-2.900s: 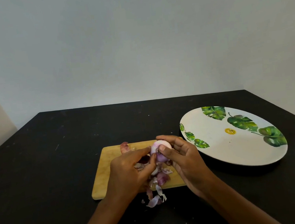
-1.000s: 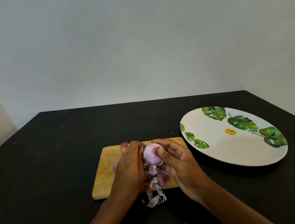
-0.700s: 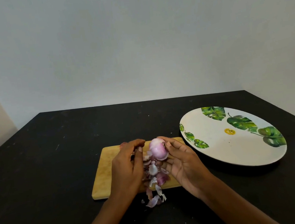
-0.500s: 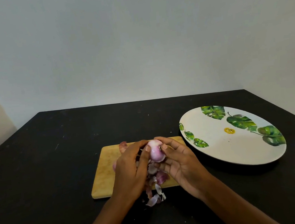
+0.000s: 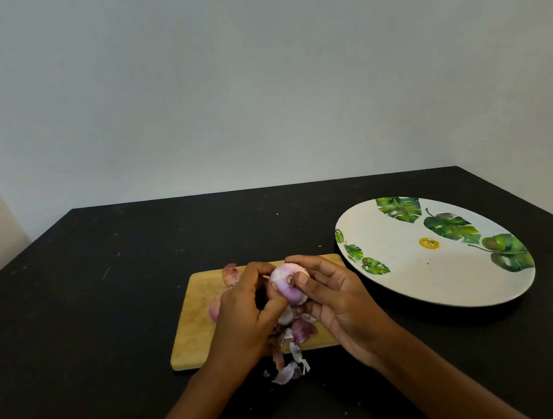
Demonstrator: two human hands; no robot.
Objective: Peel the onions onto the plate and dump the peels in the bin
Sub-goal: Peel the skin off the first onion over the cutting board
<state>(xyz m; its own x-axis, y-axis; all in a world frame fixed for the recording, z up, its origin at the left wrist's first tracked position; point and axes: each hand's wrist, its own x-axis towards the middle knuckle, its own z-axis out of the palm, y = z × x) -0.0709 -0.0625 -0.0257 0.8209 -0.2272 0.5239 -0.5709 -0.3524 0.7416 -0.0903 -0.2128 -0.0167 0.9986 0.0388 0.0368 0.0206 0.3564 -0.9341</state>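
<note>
At lower centre, above the cutting board (image 5: 191, 322), your left grip (image 5: 246, 316) and right grip (image 5: 340, 302) both grasp the red onion (image 5: 289, 285). Its slick flesh may slip; loose peels (image 5: 288, 373) spill onto the surface (image 5: 110, 331).

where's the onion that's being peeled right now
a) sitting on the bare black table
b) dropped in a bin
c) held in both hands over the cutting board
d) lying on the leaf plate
c: the onion is gripped between the left hand and the right hand above the cutting board, while the plate has no onion on it.
</note>
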